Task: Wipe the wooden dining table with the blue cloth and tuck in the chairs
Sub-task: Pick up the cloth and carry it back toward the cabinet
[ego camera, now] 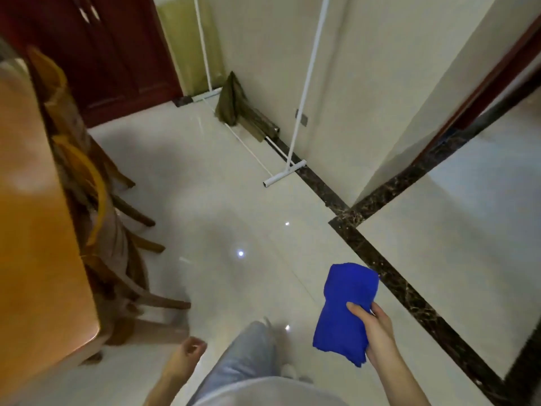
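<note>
Underfoot and across most of my view lies the glossy pale tile floor (222, 200), cut by dark marble strips. Along the left edge runs the wooden tabletop (32, 244), with wooden chairs (96, 206) standing close against its long side, somewhat blurred. A white pole rack (304, 92) stands by the far wall. I see the blue cloth (345, 312) well apart from the tabletop, bunched in the air over the floor at lower right. My right hand (377, 332) grasps it, thumb across its front. My left hand (187, 356) hangs loosely curled near the tabletop's corner, holding nothing.
</note>
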